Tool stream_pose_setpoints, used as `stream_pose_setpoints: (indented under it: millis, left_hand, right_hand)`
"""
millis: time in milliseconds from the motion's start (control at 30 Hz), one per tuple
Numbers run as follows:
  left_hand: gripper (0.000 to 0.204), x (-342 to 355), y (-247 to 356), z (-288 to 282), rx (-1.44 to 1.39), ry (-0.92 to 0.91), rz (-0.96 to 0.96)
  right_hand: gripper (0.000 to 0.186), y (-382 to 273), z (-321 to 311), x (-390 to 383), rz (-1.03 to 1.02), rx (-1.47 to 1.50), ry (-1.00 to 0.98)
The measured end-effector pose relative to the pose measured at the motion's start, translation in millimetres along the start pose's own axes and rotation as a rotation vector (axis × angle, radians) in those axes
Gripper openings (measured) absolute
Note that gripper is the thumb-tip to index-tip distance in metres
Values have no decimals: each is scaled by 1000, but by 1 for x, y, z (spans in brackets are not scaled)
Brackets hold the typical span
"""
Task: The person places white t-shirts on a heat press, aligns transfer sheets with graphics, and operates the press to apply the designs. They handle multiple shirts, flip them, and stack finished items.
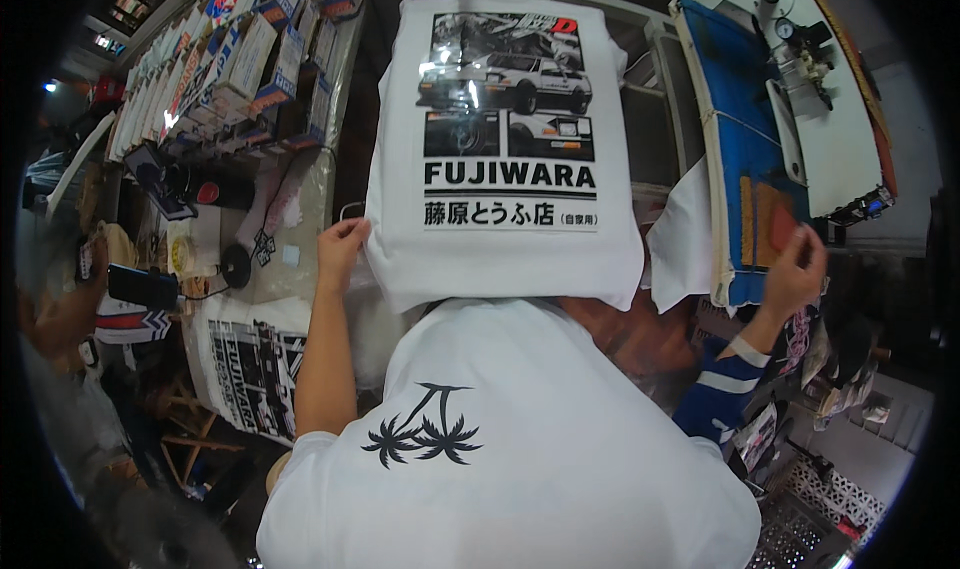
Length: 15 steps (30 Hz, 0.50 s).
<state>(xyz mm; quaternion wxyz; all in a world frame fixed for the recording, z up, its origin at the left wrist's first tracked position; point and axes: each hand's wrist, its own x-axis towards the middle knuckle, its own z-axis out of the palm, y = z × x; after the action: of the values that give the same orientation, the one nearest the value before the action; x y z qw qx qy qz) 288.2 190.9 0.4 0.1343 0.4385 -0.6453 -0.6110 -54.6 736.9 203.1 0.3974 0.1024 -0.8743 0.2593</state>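
Note:
A white T-shirt (510, 264) with a black print of a car and lettering is spread flat in front of me, its print facing up. My left hand (343, 241) is closed, thumb and fingers pinching the shirt at its left edge. Out to the right, my right hand (798, 269) is raised over the blue padded board (745, 139) with curled fingers. Its fingertips meet a flat red-orange piece (784, 229), which seems held between them. Beside that piece, a tan patch (752, 204) lies on the board. White cloth (682, 244) hangs between the shirt and the board.
Many upright boxes (240, 64) line the left table, with a dark cup (208, 191) and a phone (140, 285) nearer. Another printed white shirt (250, 359) lies at lower left. A white machine with a gauge (785, 31) stands at far right.

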Motion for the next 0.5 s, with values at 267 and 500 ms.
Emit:
stream_pose_setpoints:
  millis: [267, 500]
  left_hand:
    - [18, -1, -8, 3, -46, 42, 71]
    - [20, -12, -45, 2, 8, 224, 227]
  right_hand:
    - [62, 102, -16, 75, 79, -596, -413]
    - [61, 124, -1, 68, -50, -503, -333]
